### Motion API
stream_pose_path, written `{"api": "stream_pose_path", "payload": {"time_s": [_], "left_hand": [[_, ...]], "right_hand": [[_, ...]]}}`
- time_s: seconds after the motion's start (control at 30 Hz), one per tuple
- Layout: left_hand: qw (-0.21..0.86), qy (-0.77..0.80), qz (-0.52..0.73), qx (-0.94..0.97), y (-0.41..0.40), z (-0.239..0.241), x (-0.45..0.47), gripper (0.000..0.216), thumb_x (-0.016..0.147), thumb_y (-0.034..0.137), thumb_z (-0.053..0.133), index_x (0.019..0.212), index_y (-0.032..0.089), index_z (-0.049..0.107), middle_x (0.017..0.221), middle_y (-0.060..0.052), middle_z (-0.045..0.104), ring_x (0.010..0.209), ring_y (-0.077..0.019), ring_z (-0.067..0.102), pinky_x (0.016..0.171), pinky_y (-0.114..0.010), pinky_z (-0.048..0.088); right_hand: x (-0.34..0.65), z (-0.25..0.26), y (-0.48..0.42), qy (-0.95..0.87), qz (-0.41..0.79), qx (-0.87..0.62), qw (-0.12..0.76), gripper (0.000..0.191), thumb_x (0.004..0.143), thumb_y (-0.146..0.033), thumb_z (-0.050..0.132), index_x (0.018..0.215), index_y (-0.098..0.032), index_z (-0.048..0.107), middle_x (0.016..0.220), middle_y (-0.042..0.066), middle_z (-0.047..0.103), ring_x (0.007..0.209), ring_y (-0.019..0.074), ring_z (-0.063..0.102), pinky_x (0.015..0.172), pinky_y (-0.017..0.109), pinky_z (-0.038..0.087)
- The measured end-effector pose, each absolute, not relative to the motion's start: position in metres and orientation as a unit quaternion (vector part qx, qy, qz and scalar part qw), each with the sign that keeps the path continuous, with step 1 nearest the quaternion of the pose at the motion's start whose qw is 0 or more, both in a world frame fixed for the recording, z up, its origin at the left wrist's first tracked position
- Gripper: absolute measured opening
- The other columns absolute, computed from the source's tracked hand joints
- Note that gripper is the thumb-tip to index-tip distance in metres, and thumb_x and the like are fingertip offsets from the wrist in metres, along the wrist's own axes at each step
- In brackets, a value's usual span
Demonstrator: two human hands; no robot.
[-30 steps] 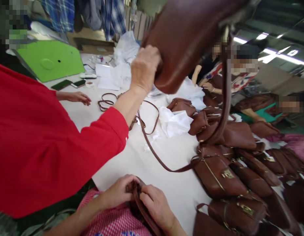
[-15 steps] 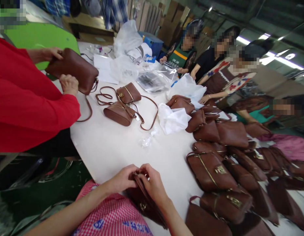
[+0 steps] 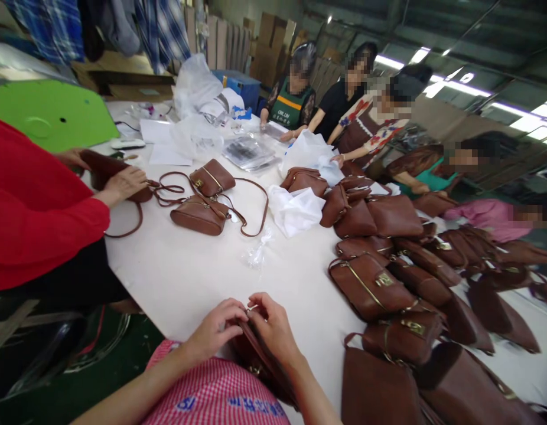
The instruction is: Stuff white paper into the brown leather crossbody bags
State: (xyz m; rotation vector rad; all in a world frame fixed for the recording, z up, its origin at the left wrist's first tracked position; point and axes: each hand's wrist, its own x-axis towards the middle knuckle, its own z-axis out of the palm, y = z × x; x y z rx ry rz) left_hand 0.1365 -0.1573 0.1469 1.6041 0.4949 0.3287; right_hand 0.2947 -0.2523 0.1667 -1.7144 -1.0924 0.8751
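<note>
My left hand (image 3: 218,328) and my right hand (image 3: 273,327) are both closed on the top edge of a brown leather bag (image 3: 260,366) that rests in my lap at the near edge of the white table (image 3: 189,277). The fingertips of both hands pinch a small metal part at the bag's opening. Most of the bag is hidden beneath my hands and forearms.
A pile of several brown bags (image 3: 388,271) covers the table's right side. Two strapped bags (image 3: 202,203) lie mid-table beside white wrapping (image 3: 295,209). A person in a red sleeve (image 3: 38,218) at left holds a bag (image 3: 107,171). Other people sit along the far side.
The person in red has lowered their bag from overhead to the table at left. The view has swung slightly right. My hands stay pinched on the bag in my lap.
</note>
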Motion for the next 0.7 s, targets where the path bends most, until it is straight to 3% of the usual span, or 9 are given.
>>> {"api": "stream_pose_path", "payload": {"time_s": [0.17, 0.27, 0.37, 0.47, 0.57, 0.7], "left_hand": [[0.664, 0.206, 0.088, 0.713, -0.146, 0.152, 0.142, 0.023, 0.083, 0.025, 0.053, 0.098, 0.019, 0.069, 0.104, -0.005, 0.067, 0.099, -0.0205, 0.059, 0.089, -0.032, 0.047], [0.663, 0.223, 0.078, 0.711, -0.142, 0.157, 0.146, 0.022, 0.084, 0.026, 0.052, 0.094, 0.018, 0.070, 0.099, -0.005, 0.070, 0.096, -0.0198, 0.061, 0.091, -0.032, 0.046], [0.678, 0.243, 0.076, 0.690, -0.141, 0.155, 0.151, 0.017, 0.077, 0.022, 0.056, 0.087, 0.018, 0.069, 0.093, -0.004, 0.070, 0.094, -0.0208, 0.061, 0.089, -0.033, 0.046], [0.709, 0.265, 0.067, 0.650, -0.140, 0.147, 0.155, 0.014, 0.070, 0.021, 0.059, 0.080, 0.016, 0.067, 0.088, -0.004, 0.069, 0.090, -0.0220, 0.061, 0.087, -0.034, 0.046], [0.738, 0.278, 0.064, 0.612, -0.140, 0.136, 0.157, 0.015, 0.067, 0.022, 0.060, 0.079, 0.016, 0.067, 0.082, -0.003, 0.069, 0.085, -0.0211, 0.060, 0.084, -0.035, 0.046], [0.748, 0.303, 0.076, 0.586, -0.143, 0.131, 0.157, 0.012, 0.067, 0.023, 0.067, 0.077, 0.018, 0.065, 0.075, 0.001, 0.066, 0.082, -0.0211, 0.060, 0.080, -0.035, 0.047]], "right_hand": [[0.297, 0.180, -0.273, -0.447, 0.292, -0.757, 0.376, 0.017, 0.089, -0.019, 0.047, 0.092, -0.019, 0.063, 0.089, 0.004, 0.069, 0.082, 0.0177, 0.064, 0.077, 0.030, 0.050], [0.294, 0.192, -0.294, -0.479, 0.287, -0.770, 0.308, 0.012, 0.087, -0.025, 0.057, 0.098, -0.021, 0.063, 0.092, 0.003, 0.068, 0.083, 0.0194, 0.064, 0.075, 0.031, 0.050], [0.283, 0.193, -0.304, -0.513, 0.253, -0.781, 0.249, 0.039, 0.077, -0.029, 0.073, 0.113, -0.024, 0.058, 0.101, 0.004, 0.066, 0.087, 0.0228, 0.065, 0.075, 0.033, 0.051], [0.272, 0.180, -0.302, -0.524, 0.196, -0.800, 0.218, 0.047, 0.078, -0.028, 0.073, 0.121, -0.025, 0.054, 0.102, 0.006, 0.066, 0.088, 0.0253, 0.065, 0.073, 0.034, 0.053], [0.265, 0.163, -0.296, -0.515, 0.157, -0.813, 0.222, 0.040, 0.085, -0.024, 0.064, 0.123, -0.026, 0.053, 0.103, 0.007, 0.066, 0.088, 0.0252, 0.067, 0.072, 0.034, 0.053], [0.262, 0.156, -0.287, -0.493, 0.142, -0.821, 0.251, 0.025, 0.085, -0.019, 0.064, 0.108, -0.027, 0.061, 0.091, 0.004, 0.067, 0.079, 0.0235, 0.068, 0.067, 0.033, 0.055]]}}
